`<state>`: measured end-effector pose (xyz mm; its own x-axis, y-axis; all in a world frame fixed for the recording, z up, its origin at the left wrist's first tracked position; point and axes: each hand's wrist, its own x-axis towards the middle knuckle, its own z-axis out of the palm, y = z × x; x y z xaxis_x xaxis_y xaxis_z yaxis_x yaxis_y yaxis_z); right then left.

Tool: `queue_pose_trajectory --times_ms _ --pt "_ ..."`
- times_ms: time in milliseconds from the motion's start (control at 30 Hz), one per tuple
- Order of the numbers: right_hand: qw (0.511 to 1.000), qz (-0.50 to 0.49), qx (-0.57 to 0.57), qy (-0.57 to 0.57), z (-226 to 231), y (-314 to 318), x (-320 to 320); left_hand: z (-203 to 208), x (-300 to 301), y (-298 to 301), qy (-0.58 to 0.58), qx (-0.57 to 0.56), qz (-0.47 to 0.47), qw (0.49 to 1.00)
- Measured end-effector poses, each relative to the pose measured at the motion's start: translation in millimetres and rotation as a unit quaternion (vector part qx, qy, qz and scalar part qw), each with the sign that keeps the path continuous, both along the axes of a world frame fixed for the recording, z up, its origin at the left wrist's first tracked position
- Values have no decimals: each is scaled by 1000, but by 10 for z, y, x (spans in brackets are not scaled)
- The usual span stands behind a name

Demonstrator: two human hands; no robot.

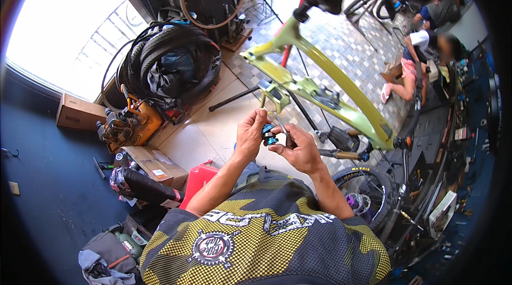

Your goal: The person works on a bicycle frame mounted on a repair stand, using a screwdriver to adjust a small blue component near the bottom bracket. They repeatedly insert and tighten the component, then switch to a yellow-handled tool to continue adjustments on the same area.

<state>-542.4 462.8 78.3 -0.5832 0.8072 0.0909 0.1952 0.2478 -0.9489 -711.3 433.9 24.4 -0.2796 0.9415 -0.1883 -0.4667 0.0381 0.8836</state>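
In front of my chest, my left hand (252,133) and my right hand (300,149) are close together, both closed. Between them is a small round part in blue and black (269,135), with my left fingers curled against it. My right thumb and forefinger touch its lower side. A thin metal rod tool (281,123) slants up out of my right hand; its far end lies near the frame. Just beyond my fingertips hangs a yellow-green bicycle frame (346,90), its lower rear stay (274,98) nearest my left hand. What my left thumb pinches is partly hidden.
A bicycle wheel (365,191) stands at my right, beside a bench crowded with tools (426,178). To the left are a tyre pile (170,66), an orange machine (136,125) and cardboard boxes (154,162). A seated person (413,61) is at the far right.
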Motion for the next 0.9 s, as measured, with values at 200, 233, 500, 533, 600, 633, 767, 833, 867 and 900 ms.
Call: queue_pose_trajectory --times_ms 200,233,500,533,600,633,767,833,867,900 --pt "991 -37 127 30 58 310 -1137 102 -1059 338 -83 103 23 991" --pt "991 -73 107 36 53 346 -1278 110 -1178 407 -75 124 24 989" --pt "965 -85 -175 175 -340 776 -1912 140 -1805 933 -37 169 24 985" --pt "950 -83 -236 186 -362 848 -1922 142 -1845 1016 -17 175 22 984" --pt "906 -68 -358 216 -357 1017 -2010 187 -1975 1170 14 169 1 986" --pt "891 -52 -387 230 -434 1071 -2044 175 -2026 1231 29 169 -10 985" --pt "840 -4 -452 299 -585 1395 -2243 123 -2315 1508 169 171 -59 969" --pt "831 3 -462 309 -702 1535 -2341 162 -2464 1647 232 203 -74 948" --pt "827 3 -468 312 -746 1586 -2371 150 -2524 1688 203 171 -91 960" --pt "819 6 -476 319 -783 1649 -2411 134 -2594 1719 173 138 -110 969"
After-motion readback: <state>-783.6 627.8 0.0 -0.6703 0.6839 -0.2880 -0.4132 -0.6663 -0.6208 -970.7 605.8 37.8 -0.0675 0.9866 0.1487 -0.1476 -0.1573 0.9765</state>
